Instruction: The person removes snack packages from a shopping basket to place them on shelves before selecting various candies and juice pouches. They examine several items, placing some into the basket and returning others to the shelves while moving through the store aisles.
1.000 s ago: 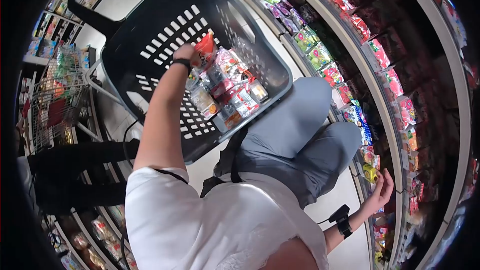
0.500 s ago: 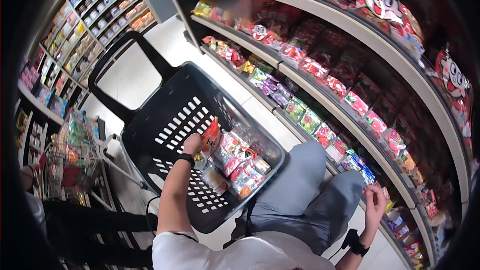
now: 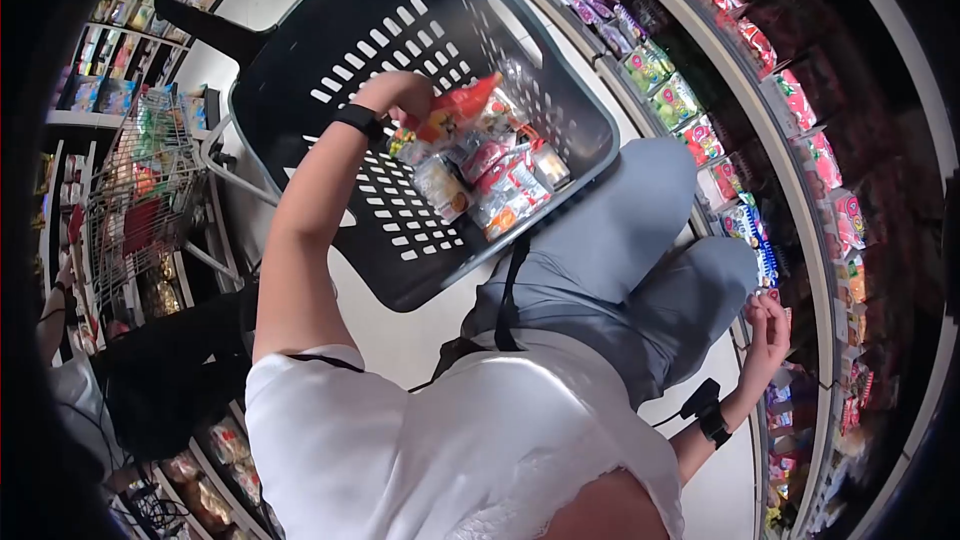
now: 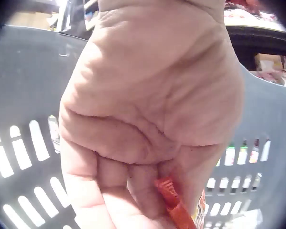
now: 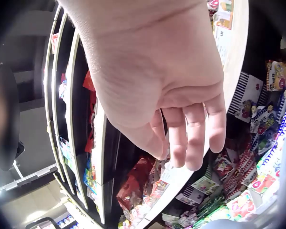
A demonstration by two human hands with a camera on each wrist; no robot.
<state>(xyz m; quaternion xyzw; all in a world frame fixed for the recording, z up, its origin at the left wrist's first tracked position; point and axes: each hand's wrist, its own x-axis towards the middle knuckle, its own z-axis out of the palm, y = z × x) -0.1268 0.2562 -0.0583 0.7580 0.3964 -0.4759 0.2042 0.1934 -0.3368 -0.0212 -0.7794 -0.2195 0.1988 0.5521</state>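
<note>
In the head view, my left hand point(image 3: 402, 95) reaches into a large dark basket point(image 3: 290, 90) and grips a red snack bag point(image 3: 468, 108) near one end. The bag slants over the packets point(image 3: 510, 180) piled at the basket's near right side. Up close in the left wrist view, the fingers curl round the bag's red crimped edge point(image 4: 174, 200); most of the bag is out of frame. My right hand point(image 3: 768, 335) hangs beside my knee, close to the lower shelf. Its fingers are loosely bent with nothing in them, over bagged sweets point(image 5: 226, 164) in the right wrist view.
Curved shelves point(image 3: 800, 250) full of bright packets run along my right. A wire shopping cart point(image 3: 140, 210) stands at the left, with another person's dark-clothed legs point(image 3: 170, 370) nearby. The basket's black handle point(image 3: 205, 30) extends toward the far left.
The red bag has swung from upright to slanting rightward over the pile, my left hand turning with it. The head view tipped up, then down again. My right hand stays by the shelf.
</note>
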